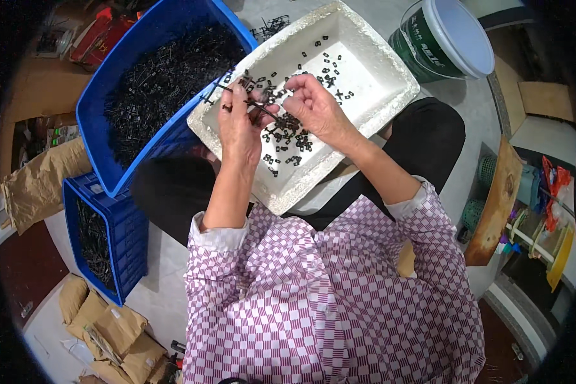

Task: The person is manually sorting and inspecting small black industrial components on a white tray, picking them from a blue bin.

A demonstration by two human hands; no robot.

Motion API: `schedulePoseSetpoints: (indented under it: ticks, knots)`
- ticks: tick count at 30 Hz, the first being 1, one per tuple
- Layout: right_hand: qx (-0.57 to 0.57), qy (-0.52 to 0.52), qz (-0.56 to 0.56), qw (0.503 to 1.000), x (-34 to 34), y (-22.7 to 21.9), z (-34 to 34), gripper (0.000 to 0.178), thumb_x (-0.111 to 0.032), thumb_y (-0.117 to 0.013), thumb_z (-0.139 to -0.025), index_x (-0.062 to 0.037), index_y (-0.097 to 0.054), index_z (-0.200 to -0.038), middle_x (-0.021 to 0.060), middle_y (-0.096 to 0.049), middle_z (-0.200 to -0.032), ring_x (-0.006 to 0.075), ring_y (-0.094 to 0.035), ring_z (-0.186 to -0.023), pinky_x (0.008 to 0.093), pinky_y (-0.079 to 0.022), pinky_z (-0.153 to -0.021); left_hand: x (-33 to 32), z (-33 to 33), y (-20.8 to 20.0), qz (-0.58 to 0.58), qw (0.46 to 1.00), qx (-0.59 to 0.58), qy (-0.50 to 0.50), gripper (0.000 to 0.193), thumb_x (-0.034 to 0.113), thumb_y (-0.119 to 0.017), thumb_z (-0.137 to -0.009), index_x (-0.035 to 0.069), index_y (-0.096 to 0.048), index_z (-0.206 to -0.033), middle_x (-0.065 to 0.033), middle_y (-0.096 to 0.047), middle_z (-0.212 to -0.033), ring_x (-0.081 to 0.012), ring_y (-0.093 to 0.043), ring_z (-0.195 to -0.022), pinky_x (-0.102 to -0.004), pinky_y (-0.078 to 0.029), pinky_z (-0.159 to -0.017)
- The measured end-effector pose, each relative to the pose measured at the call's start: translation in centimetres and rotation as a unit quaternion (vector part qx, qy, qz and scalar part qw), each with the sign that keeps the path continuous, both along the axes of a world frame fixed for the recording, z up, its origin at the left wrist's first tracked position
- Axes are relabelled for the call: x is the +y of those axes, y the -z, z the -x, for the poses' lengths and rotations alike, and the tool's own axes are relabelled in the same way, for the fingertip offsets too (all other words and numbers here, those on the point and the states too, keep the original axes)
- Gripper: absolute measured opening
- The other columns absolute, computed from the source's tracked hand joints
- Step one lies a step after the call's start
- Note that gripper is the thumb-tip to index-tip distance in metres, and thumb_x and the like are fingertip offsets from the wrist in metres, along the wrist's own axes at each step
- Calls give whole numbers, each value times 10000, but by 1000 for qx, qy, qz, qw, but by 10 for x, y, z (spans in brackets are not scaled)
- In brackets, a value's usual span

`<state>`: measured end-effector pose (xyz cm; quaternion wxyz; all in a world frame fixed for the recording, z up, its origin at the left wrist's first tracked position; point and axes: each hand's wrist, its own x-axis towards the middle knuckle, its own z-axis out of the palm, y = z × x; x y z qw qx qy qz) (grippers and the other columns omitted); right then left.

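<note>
My left hand (237,131) grips a thin black plastic sprue (264,109) with small pieces branching off it, its arms poking out past my fingers. Close to its right, my right hand (323,118) has its fingers curled in a pinch; whatever they hold, if anything, is too small to make out. Both hands are over a white foam box (287,197) that rests tilted across my lap. Loose small black plastic pieces (292,128) are heaped below the hands, and more are scattered over the box floor.
Left of the foam box stands a large blue crate (91,105) full of black sprues. A smaller blue crate (131,249) holds more. A green-and-white bucket (422,48) stands at the far right. Brown paper sacks (118,326) lie at lower left, and a wooden board (496,198) leans on the right.
</note>
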<state>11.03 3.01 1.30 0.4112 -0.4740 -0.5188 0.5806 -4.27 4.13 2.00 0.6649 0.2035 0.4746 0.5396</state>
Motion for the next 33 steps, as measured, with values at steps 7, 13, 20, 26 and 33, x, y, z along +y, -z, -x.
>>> schedulePoseSetpoints:
  ticks: [7, 13, 20, 26, 33]
  knots:
    - [-29, 48, -51, 997, 0, 1, 8, 174, -188, -511, -900, -23, -502, -954, -30, -487, -723, 19, -425, -646, 177, -369, -509, -5, -10, 0, 1, 996, 1, 92, 323, 345, -493, -897, 103, -451, -1106, -26, -537, -801, -155, -580, -603, -240, -483, -517]
    - [-8, 108, -82, 991, 4, 13, 9, 175, -196, -477, -918, -28, -515, -889, -36, -483, -659, 25, -438, -578, 177, -373, -478, -2, -15, -5, -18, 994, -72, 80, 315, 343, -473, -906, 101, -445, -1106, -26, -526, -759, -149, -549, -579, -254, -463, -500]
    - [79, 137, 29, 987, 11, 17, 7, 177, -210, -496, -906, -35, -514, -888, -38, -457, -587, 50, -401, -465, 183, -339, -412, -3, -23, -6, 9, 982, -169, 79, 296, 340, -448, -918, 106, -438, -1099, -24, -505, -710, -140, -462, -499, -263, -424, -462]
    - [162, 162, 178, 957, 37, 17, -33, 302, -338, -498, -898, -37, -511, -917, -25, -444, -588, 72, -375, -455, 185, -304, -393, -15, -20, -7, 15, 984, -125, 123, 331, 368, -462, -907, 81, -455, -1072, -21, -491, -701, -129, -437, -480, -269, -424, -442]
    - [278, 99, 214, 931, 17, 2, -6, 580, -602, -383, -848, -43, -507, -942, -8, -458, -665, 94, -454, -522, 220, -387, -402, -21, -26, -4, 25, 976, -88, 196, 294, 366, -453, -910, 96, -477, -1024, -13, -489, -699, -112, -460, -490, -253, -432, -444]
